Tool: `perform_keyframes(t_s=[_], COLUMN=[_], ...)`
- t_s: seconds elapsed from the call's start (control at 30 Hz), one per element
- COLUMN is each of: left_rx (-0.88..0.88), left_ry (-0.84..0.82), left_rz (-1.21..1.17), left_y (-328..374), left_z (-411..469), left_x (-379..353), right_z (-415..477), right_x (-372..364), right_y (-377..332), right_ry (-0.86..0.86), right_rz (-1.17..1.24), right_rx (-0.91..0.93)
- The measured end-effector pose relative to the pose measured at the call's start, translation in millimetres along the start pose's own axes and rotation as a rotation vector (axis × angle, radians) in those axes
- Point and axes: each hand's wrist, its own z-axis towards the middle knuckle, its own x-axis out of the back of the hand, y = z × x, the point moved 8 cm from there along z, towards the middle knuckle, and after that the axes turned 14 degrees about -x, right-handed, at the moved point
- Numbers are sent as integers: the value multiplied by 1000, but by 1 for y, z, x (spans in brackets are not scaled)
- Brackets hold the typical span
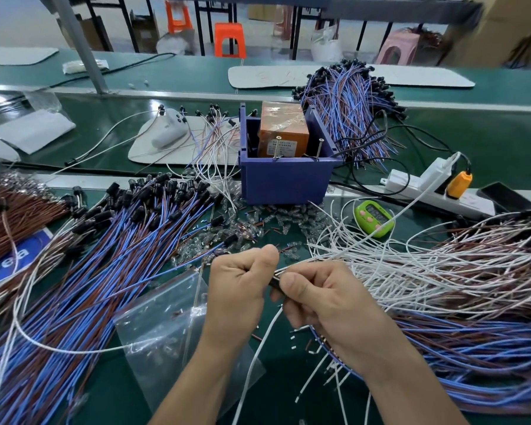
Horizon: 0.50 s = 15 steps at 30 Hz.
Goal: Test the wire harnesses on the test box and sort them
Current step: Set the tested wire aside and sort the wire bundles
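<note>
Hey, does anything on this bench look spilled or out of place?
Yes. Small clear bulbs lie scattered loose on the green table in front of the blue bin, not in any container. Short white scraps also litter the table near the right hand.

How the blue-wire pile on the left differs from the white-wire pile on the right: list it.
The blue-wire pile is blue and brown strands; the white-wire pile is mostly white. The blue-wire pile lies fairly straight; the white-wire pile loops and tangles. Both rest on the green table.
</note>
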Motion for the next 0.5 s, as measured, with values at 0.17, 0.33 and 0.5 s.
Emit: perform_keyframes(t_s=[0.17, 0.33, 0.5], left_rx=[-249, -290, 167], left_ry=[-67, -122, 12], left_rz=[328, 482, -8], left_y=[17, 12, -27], left_z=[5, 10, 13], left_x=[8, 8, 2], right_z=[6, 13, 23], right_x=[2, 7, 5], right_y=[10, 19, 2], right_ry=[10, 116, 103], right_rz=[44, -55, -64], right_rx=[-26, -90, -63])
